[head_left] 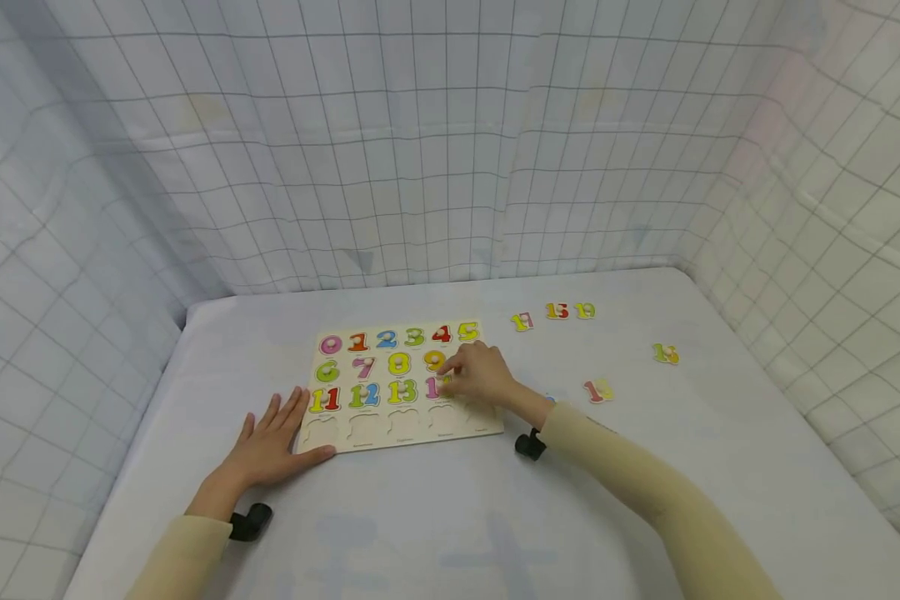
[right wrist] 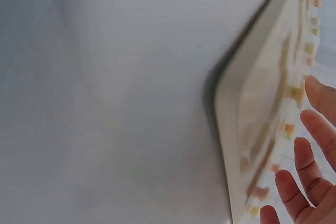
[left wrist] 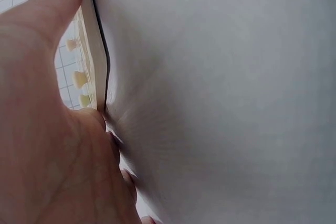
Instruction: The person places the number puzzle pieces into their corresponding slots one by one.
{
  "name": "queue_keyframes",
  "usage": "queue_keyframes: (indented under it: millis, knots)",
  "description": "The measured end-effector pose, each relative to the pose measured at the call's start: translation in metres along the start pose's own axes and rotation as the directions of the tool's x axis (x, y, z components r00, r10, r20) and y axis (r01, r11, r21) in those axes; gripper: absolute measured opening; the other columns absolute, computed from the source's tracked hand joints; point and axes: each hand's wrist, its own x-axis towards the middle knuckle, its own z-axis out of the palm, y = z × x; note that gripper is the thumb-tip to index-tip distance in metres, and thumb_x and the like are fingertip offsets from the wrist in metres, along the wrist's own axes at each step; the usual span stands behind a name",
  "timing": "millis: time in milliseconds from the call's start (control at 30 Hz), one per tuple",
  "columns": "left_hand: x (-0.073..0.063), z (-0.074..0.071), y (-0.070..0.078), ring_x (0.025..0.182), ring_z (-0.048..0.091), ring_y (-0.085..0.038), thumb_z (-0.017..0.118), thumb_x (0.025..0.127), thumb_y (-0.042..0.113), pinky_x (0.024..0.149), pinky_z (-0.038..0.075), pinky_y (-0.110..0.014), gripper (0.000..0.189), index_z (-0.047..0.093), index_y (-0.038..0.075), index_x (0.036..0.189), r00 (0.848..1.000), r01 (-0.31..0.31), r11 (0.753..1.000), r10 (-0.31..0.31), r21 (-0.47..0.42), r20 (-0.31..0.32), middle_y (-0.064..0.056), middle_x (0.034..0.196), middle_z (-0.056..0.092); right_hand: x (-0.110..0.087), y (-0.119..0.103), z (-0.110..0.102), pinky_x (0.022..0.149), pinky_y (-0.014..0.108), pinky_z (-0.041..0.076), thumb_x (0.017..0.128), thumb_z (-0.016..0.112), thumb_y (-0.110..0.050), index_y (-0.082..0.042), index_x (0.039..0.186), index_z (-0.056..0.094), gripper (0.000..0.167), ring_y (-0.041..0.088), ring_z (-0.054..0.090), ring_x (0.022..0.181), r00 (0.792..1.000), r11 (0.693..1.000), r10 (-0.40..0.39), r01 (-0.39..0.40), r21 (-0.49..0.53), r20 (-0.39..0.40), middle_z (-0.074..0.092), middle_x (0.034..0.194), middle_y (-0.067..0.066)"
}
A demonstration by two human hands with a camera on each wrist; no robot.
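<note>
A wooden number puzzle board (head_left: 375, 433) lies on the table, with colored knobbed number pieces in its upper rows. My left hand (head_left: 270, 446) rests with fingers spread at its left edge, the thumb at the near-left corner. Over the board's right part is my right hand (head_left: 483, 375), fingertips close to the pink-and-yellow number 14 piece (head_left: 432, 387), which they partly cover. In the right wrist view the fingers (right wrist: 307, 166) are parted above the knobs, nothing visible between them. Several bare cutouts run along the board's near row.
To the right lie loose pieces: a 17 (head_left: 522, 322), an orange-and-red number (head_left: 557, 311), a green 19 (head_left: 585, 311), a green-and-orange number (head_left: 666, 353) and a red-and-yellow number (head_left: 598, 391). A bit of blue piece (head_left: 550, 398) shows beside my right wrist. Grid-patterned curtains (head_left: 450, 167) surround the table.
</note>
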Motion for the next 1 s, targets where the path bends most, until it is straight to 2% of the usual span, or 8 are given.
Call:
queue_keyframes:
  millis: [167,300,400,500,667,1000]
  knots:
    - [-0.001,-0.001,0.002,0.14,0.0,-0.043,0.059,0.08,0.065,0.103,-0.008,-0.067,0.105,0.014,0.003,0.152,1.0,0.013,1.0,-0.013,0.005,-0.007,-0.02,0.155,0.012,-0.008,0.017,-0.021,0.07,0.032,0.038,0.081,0.076,-0.035,-0.022,0.098,0.077,0.021,0.014,0.05,0.08,0.996,0.995,-0.042,0.049,0.084,-0.082,0.059,0.083,-0.009]
    - [-0.003,-0.005,0.005,0.14,-0.001,-0.044,0.057,0.079,0.068,0.102,-0.007,-0.067,0.108,0.013,0.001,0.151,0.999,0.041,0.999,-0.042,0.029,0.027,-0.022,0.155,0.01,-0.017,0.039,-0.043,0.069,0.031,0.041,0.082,0.076,-0.031,-0.016,0.095,0.078,0.02,0.019,0.054,0.08,0.985,0.99,-0.029,0.052,0.133,-0.171,0.063,0.083,-0.005]
    - [-0.004,-0.008,0.006,0.139,-0.002,-0.044,0.056,0.08,0.069,0.102,-0.007,-0.068,0.109,0.01,0.001,0.151,0.998,0.043,0.998,-0.045,0.035,0.048,-0.022,0.155,0.008,-0.027,0.06,-0.059,0.071,0.034,0.043,0.082,0.076,-0.03,-0.014,0.095,0.077,0.021,0.023,0.056,0.083,0.978,0.988,0.034,-0.001,0.157,-0.206,0.064,0.083,-0.002]
    - [-0.003,-0.008,0.007,0.139,-0.001,-0.045,0.057,0.081,0.068,0.101,-0.007,-0.068,0.108,0.01,0.0,0.151,0.998,0.033,0.999,-0.035,0.032,0.052,-0.023,0.155,0.008,-0.042,0.082,-0.074,0.074,0.036,0.043,0.082,0.076,-0.029,-0.012,0.097,0.077,0.023,0.026,0.055,0.087,0.969,0.977,0.128,-0.088,0.192,-0.212,0.064,0.086,0.001]
    - [0.0,-0.007,0.009,0.139,-0.002,-0.045,0.057,0.08,0.068,0.102,-0.007,-0.068,0.108,0.01,0.001,0.151,0.998,0.023,0.999,-0.025,0.026,0.055,-0.022,0.155,0.008,-0.07,0.118,-0.096,0.076,0.037,0.04,0.082,0.076,-0.031,-0.01,0.101,0.075,0.028,0.026,0.051,0.089,0.941,0.953,0.255,-0.207,0.221,-0.221,0.062,0.089,0.005]
    - [0.002,-0.005,0.005,0.139,-0.005,-0.044,0.056,0.081,0.068,0.101,-0.01,-0.067,0.109,0.007,0.002,0.152,0.998,0.016,1.0,-0.017,0.025,0.058,-0.022,0.156,0.005,-0.115,0.164,-0.113,0.075,0.039,0.038,0.084,0.073,-0.036,-0.008,0.103,0.074,0.034,0.027,0.051,0.092,0.894,0.931,0.35,-0.298,0.209,-0.281,0.063,0.092,0.01]
